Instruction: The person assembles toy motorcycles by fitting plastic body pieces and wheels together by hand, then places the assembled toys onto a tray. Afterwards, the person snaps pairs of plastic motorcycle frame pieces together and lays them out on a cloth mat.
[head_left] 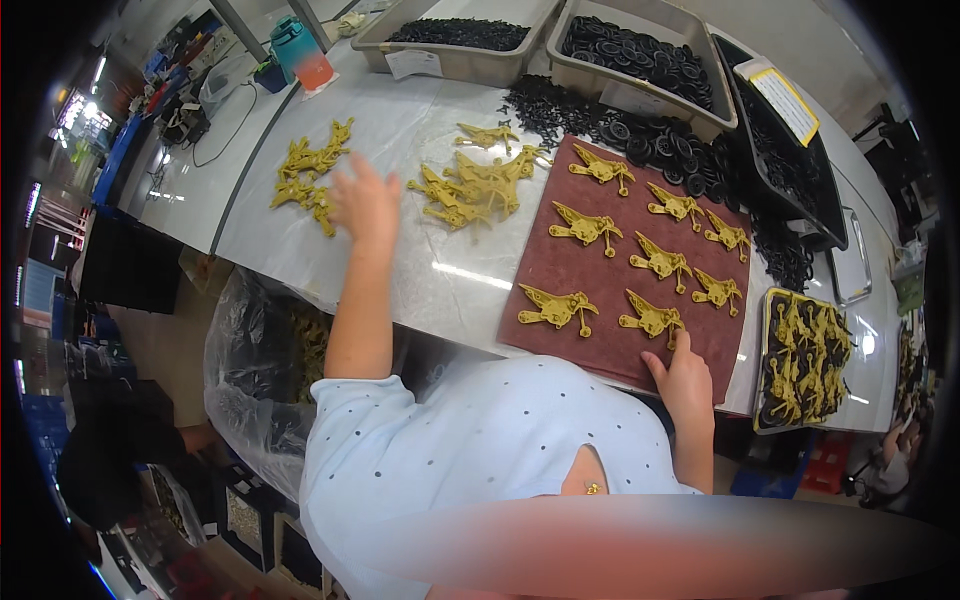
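Note:
On the maroon cloth (620, 280), several yellow plastic parts lie in rows, each with a pointed end and a thin leg. My right hand (688, 378) is at the cloth's near edge, thumb and forefinger around the leg of one yellow plastic part (650, 316) in the nearest row. Over the table on the left is my left hand (367, 203), slightly blurred, fingers spread and nothing visible in them. It hovers beside a loose cluster of yellow parts (308, 170). A larger heap of the same parts (475, 185) lies between that hand and the cloth.
Small black pieces and black discs (655, 140) spill along the cloth's far edge. Behind stand two beige bins (480, 67) and a black bin (825, 215). A tray of yellow parts (805, 360) sits at right, a bottle (300, 52) at far left. A plastic-lined container (250, 350) stands below the table.

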